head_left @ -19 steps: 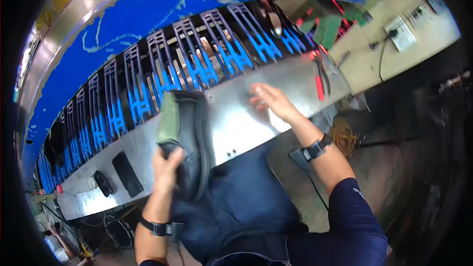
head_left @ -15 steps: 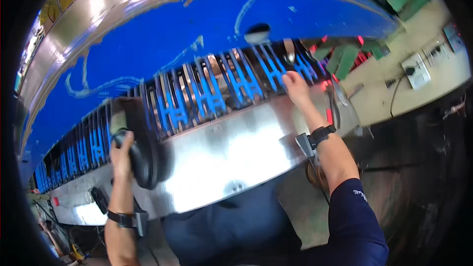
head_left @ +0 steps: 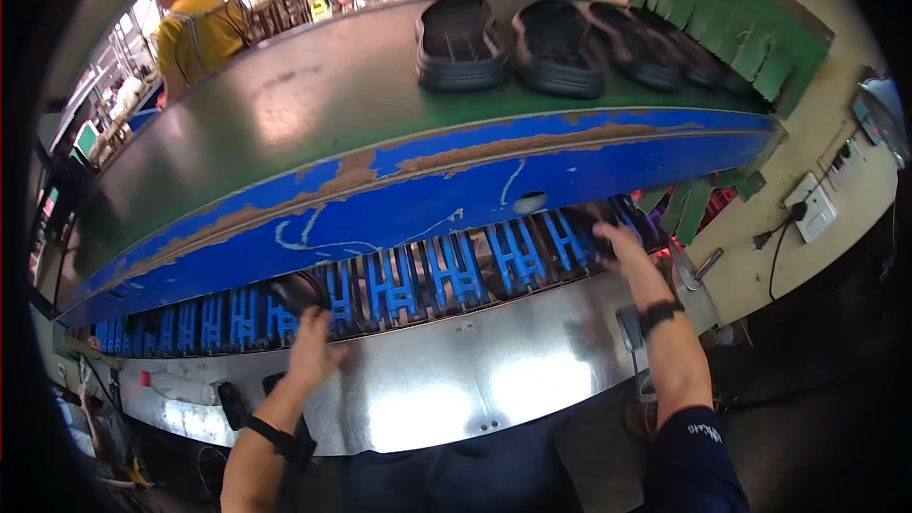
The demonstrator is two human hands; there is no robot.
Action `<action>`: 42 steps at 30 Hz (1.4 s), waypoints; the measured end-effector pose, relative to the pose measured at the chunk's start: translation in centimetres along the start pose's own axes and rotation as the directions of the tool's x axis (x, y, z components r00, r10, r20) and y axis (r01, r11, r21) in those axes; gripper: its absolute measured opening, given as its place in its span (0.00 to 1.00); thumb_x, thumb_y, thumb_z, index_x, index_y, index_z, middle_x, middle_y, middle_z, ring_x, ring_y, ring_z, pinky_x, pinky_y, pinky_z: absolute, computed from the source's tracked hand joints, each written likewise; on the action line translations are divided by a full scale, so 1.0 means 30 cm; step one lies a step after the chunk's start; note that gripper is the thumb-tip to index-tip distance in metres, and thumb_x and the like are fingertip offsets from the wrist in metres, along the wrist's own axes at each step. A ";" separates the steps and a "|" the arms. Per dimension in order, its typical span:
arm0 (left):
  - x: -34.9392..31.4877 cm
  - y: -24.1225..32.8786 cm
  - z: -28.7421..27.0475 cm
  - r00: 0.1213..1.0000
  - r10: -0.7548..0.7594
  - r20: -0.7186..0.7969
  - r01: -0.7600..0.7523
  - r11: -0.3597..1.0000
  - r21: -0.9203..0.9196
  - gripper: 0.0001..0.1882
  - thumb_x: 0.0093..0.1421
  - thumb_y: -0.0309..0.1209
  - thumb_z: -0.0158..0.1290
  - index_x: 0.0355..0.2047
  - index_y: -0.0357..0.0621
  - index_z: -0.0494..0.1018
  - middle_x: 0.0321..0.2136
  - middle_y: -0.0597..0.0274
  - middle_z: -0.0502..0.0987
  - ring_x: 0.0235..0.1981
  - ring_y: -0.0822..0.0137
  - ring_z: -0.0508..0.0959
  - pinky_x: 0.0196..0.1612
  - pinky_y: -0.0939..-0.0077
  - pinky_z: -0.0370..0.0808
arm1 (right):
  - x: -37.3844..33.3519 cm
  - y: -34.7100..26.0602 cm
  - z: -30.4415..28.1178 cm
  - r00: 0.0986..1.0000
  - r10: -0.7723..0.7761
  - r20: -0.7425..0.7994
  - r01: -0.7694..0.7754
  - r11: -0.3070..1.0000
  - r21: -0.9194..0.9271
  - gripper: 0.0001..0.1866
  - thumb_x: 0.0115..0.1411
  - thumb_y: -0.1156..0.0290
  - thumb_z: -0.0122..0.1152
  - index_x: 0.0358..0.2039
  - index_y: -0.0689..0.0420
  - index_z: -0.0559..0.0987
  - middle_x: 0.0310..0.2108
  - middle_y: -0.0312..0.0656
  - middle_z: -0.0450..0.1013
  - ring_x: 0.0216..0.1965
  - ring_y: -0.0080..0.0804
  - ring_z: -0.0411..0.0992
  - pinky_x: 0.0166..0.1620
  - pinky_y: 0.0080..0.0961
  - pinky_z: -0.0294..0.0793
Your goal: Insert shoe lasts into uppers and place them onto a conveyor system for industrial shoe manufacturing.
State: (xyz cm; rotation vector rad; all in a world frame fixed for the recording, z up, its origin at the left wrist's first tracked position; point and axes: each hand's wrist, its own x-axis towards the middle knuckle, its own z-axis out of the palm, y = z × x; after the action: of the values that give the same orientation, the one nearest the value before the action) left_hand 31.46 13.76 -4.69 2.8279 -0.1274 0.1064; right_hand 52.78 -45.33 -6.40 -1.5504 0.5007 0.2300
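Observation:
On the blue slatted rack (head_left: 456,271) under the blue panel lies a dark shoe part (head_left: 299,291), likely a black sole, partly hidden by the panel. My left hand (head_left: 313,351) is at its near edge, thumb apart and fingers stretched toward it, not wrapped round it. To the right, my right hand (head_left: 622,249) reaches in over the rack, fingers close together and curled against a dark shape (head_left: 591,228). What that shape is, I cannot make out. Several black shoe soles (head_left: 559,47) with raised rims rest in a row on the upper belt.
A shiny metal ledge (head_left: 456,380) runs along the near side. The blue panel (head_left: 399,199) overhangs the rack. Green strip curtains (head_left: 731,24) hang at the right, beside a wall socket (head_left: 812,209). Beyond the belt stands a person in yellow (head_left: 199,33).
My view has tilted up, bringing the upper belt and soles into sight. The black sole has left my left hand's grasp and lies on the rack. My right hand is farther right.

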 end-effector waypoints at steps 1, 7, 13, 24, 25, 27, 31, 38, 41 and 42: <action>-0.018 0.154 -0.084 0.993 0.081 0.083 -0.080 0.997 -0.009 0.42 0.49 0.36 0.69 0.62 0.38 0.64 0.66 0.37 0.57 0.65 0.39 0.63 0.65 0.53 0.66 | -0.184 0.000 0.022 0.997 0.049 0.052 -0.054 0.994 0.092 0.24 0.52 0.61 0.71 0.48 0.54 0.74 0.41 0.37 0.73 0.41 0.26 0.72 0.34 0.31 0.77; 0.147 0.928 -0.520 0.609 0.758 -0.233 -0.777 0.629 0.015 0.28 0.54 0.24 0.61 0.56 0.36 0.69 0.58 0.41 0.68 0.56 0.42 0.72 0.56 0.55 0.74 | -0.651 0.370 0.079 0.739 -0.661 -0.131 0.572 0.719 -0.396 0.19 0.59 0.73 0.59 0.51 0.62 0.77 0.50 0.59 0.75 0.54 0.58 0.72 0.56 0.43 0.72; 0.531 1.262 -0.694 0.420 0.788 -0.450 -0.786 0.564 0.253 0.24 0.59 0.24 0.54 0.56 0.33 0.68 0.54 0.40 0.72 0.57 0.44 0.72 0.61 0.55 0.69 | -0.697 0.414 0.239 0.550 -0.835 0.012 0.639 0.411 -0.650 0.31 0.51 0.72 0.67 0.57 0.61 0.70 0.55 0.55 0.66 0.56 0.57 0.64 0.60 0.49 0.64; 0.886 1.550 -0.587 0.697 0.655 -0.293 -0.593 0.756 0.278 0.16 0.60 0.39 0.56 0.40 0.39 0.79 0.41 0.47 0.77 0.48 0.46 0.75 0.55 0.55 0.71 | -0.544 0.433 0.350 0.424 -0.906 -0.006 0.760 0.359 -0.541 0.29 0.49 0.80 0.65 0.53 0.66 0.68 0.59 0.60 0.64 0.61 0.64 0.61 0.64 0.53 0.61; 0.867 1.537 -0.599 0.703 0.647 -0.296 -0.583 0.762 0.281 0.16 0.60 0.39 0.56 0.40 0.39 0.79 0.41 0.47 0.77 0.48 0.46 0.75 0.55 0.55 0.71 | -0.553 0.433 0.351 0.422 -0.907 0.004 0.767 0.354 -0.535 0.29 0.49 0.80 0.65 0.53 0.66 0.68 0.59 0.60 0.64 0.61 0.64 0.61 0.64 0.53 0.61; 0.790 1.494 -0.645 0.542 0.751 -0.377 -0.739 0.640 0.211 0.15 0.58 0.39 0.60 0.36 0.38 0.79 0.37 0.49 0.77 0.44 0.47 0.76 0.49 0.54 0.72 | -0.559 0.414 0.364 0.449 -0.894 0.018 0.764 0.373 -0.527 0.30 0.51 0.78 0.65 0.54 0.64 0.67 0.60 0.60 0.64 0.61 0.63 0.61 0.64 0.50 0.61; 0.294 1.356 -0.764 0.358 0.806 -0.471 -0.924 0.379 -0.054 0.10 0.54 0.30 0.64 0.32 0.40 0.75 0.28 0.54 0.74 0.31 0.52 0.75 0.35 0.61 0.72 | -0.533 0.461 0.340 0.464 -0.886 -0.006 0.713 0.377 -0.591 0.31 0.47 0.81 0.65 0.54 0.63 0.68 0.58 0.56 0.65 0.60 0.60 0.62 0.63 0.49 0.63; -0.945 0.956 -0.407 0.569 0.810 0.142 -0.785 0.587 -0.199 0.09 0.55 0.36 0.55 0.34 0.46 0.73 0.23 0.61 0.70 0.29 0.58 0.75 0.35 0.63 0.72 | -0.634 0.157 0.321 0.624 -0.727 0.285 0.546 0.145 -0.825 0.20 0.49 0.69 0.66 0.43 0.61 0.76 0.44 0.55 0.76 0.46 0.56 0.74 0.51 0.48 0.75; -1.204 0.685 0.016 0.818 0.545 0.185 -0.502 0.833 -0.232 0.10 0.56 0.37 0.59 0.32 0.45 0.75 0.23 0.59 0.73 0.27 0.58 0.78 0.31 0.62 0.74 | -0.856 -0.067 0.284 0.614 -0.701 0.364 0.553 0.053 -0.831 0.19 0.49 0.63 0.66 0.40 0.60 0.79 0.34 0.57 0.79 0.39 0.56 0.78 0.45 0.49 0.77; -1.221 0.678 0.026 0.850 0.509 0.135 -0.467 0.847 -0.253 0.11 0.58 0.38 0.59 0.32 0.45 0.75 0.23 0.57 0.74 0.27 0.55 0.79 0.30 0.61 0.75 | -0.968 -0.153 0.251 0.614 -0.684 0.395 0.580 0.051 -0.813 0.21 0.50 0.61 0.66 0.42 0.60 0.79 0.35 0.56 0.79 0.39 0.53 0.79 0.46 0.48 0.77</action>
State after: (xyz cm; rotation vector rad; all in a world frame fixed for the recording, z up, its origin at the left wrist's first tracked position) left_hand -6.89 -2.99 -2.52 2.5181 -0.8587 -0.0752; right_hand 30.51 -33.14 10.24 -2.7582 -0.4623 -0.3946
